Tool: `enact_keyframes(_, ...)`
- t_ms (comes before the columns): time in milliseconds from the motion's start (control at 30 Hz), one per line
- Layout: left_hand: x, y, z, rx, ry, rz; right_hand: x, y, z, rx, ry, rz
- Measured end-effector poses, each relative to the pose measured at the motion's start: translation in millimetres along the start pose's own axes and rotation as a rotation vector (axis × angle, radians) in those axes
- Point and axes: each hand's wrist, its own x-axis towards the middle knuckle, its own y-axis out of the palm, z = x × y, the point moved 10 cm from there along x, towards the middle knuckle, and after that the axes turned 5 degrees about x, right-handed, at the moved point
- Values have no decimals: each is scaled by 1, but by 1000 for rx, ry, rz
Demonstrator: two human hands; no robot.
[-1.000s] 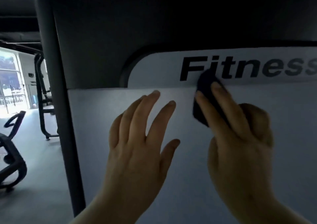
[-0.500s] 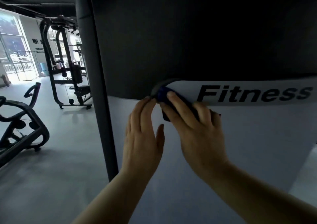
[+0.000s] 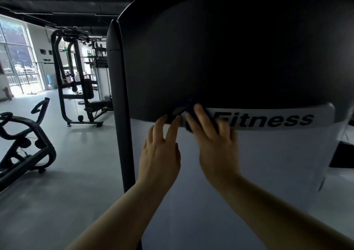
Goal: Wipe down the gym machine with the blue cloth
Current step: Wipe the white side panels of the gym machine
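The gym machine's cover fills the middle and right: a dark upper panel (image 3: 220,58) above a pale lower panel (image 3: 277,163), with a white strip reading "Fitness" (image 3: 268,118) between them. My right hand (image 3: 214,140) presses the dark blue cloth (image 3: 190,108) flat against the left end of that strip, and most of the cloth is hidden under my fingers. My left hand (image 3: 160,150) lies flat on the pale panel just left of the right hand, fingers apart, fingertips at the strip's lower edge.
A black upright post (image 3: 122,115) borders the cover on its left. A black cable machine (image 3: 76,81) stands behind on the grey floor (image 3: 57,192), and another black machine frame (image 3: 24,144) sits at the far left. Bright windows (image 3: 15,58) light the back left.
My right hand slid the cloth left along the "Fitness" strip to its rounded left end. The view has pulled back, and my left hand followed up to the strip's edge.
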Motion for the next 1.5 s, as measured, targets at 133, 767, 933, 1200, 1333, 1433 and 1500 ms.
enact_keyframes(133,4,-3,-22,11,77,32,-8,-1,-23,27,15,21)
enact_keyframes(767,-2,-1,11,-529,-169,-45,-6,18,25,-169,-83,56)
enact_keyframes(933,5,-7,-4,-402,-55,-30,-8,0,-6,-124,-1,-4)
enact_keyframes(1200,2,-5,-41,-221,-19,-52,-13,-6,-41,-9,38,-3)
enact_keyframes(1333,7,0,-62,-156,-81,-48,-18,-12,-59,103,146,-23)
enact_keyframes(1433,5,2,-74,-146,-143,-75,-19,-5,-53,67,-41,21)
enact_keyframes(1500,6,7,-85,-90,-142,-77,-21,-13,-77,86,-24,-17)
